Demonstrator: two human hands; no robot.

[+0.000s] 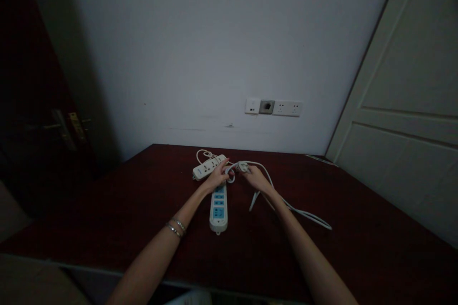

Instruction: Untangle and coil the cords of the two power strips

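Observation:
A white power strip with blue socket panels [218, 213] lies lengthwise on the dark red table, its far end under my left hand [216, 179]. The fingers of that hand are closed round a looped part of the white cable [265, 170] by the strip's far end. To its right, my right hand [256, 179] grips the same cable beside a pale clump that looks like its plug [243, 167]. Just behind my left hand, a second white power strip [205, 169] lies at a slant, partly covered by the fingers. Its thin cord [202, 152] curls behind it.
Loose cable loops [315, 219] trail to the right across the table [143, 219]. Wall sockets [287, 108] and a grey outlet [266, 106] sit above the table's back edge. A pale panelled door [400, 119] stands at right, a dark door with a handle [64, 128] at left.

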